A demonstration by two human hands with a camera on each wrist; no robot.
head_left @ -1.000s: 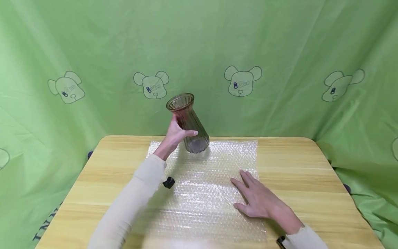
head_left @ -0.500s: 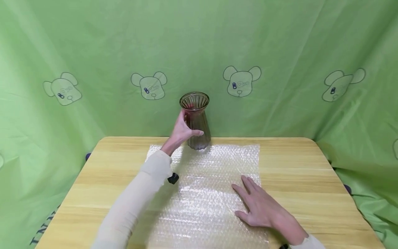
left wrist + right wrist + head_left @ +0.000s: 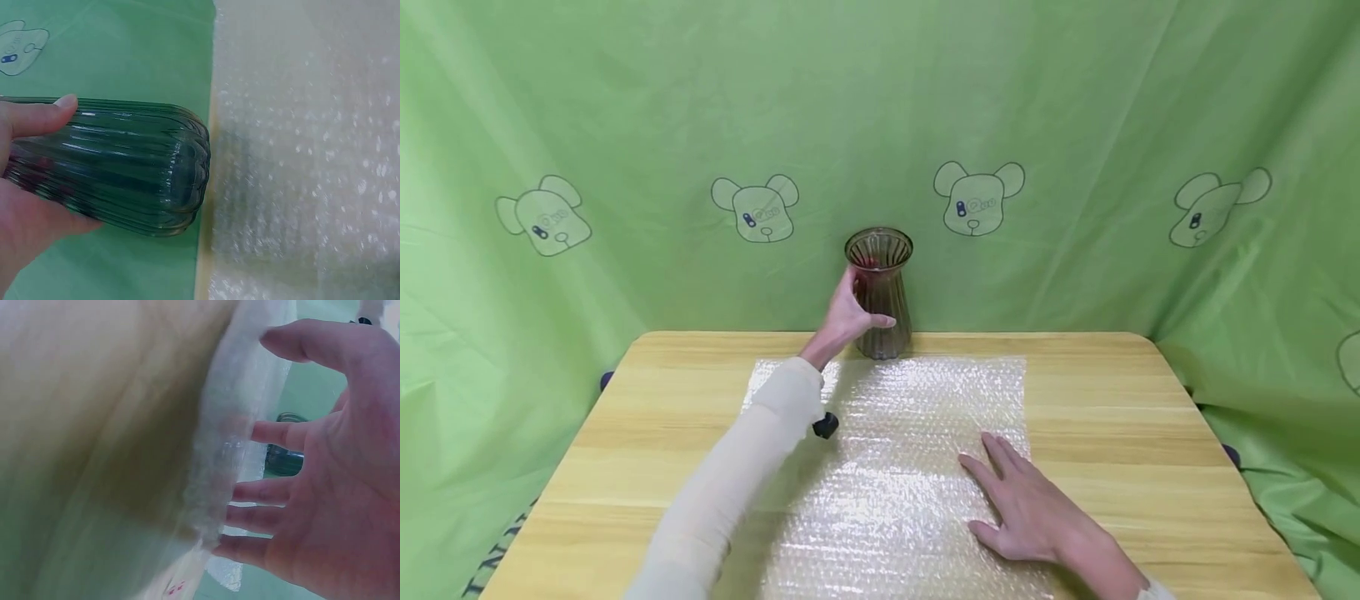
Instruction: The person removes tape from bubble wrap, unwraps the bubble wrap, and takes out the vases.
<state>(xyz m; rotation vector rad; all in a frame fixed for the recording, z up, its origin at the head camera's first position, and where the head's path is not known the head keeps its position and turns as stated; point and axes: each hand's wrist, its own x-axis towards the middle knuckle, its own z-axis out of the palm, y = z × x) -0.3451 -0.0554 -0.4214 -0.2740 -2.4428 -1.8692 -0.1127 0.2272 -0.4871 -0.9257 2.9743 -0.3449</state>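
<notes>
A ribbed, smoky glass vase (image 3: pixel 884 312) with a flared rim is upright at the table's far edge. My left hand (image 3: pixel 846 318) grips it round the side, thumb across the front, and the fingers behind are partly hidden. In the left wrist view the vase's base (image 3: pixel 181 175) points toward the bubble wrap (image 3: pixel 300 150); whether it touches the table I cannot tell. The sheet of bubble wrap (image 3: pixel 880 492) lies flat over the middle of the table. My right hand (image 3: pixel 1026 508) rests at the sheet's right side with its fingers spread.
The wooden table (image 3: pixel 1120 417) has rounded far corners. Behind it and at both sides hangs a green cloth (image 3: pixel 1075 100) printed with bear heads. A dark wrist-camera piece (image 3: pixel 826 425) sticks out beside the left sleeve (image 3: pixel 730 475).
The vase has gone from tilted to upright and moved slightly right in my left hand. My right hand stays by the sheet's right side, a little lower in the head view.
</notes>
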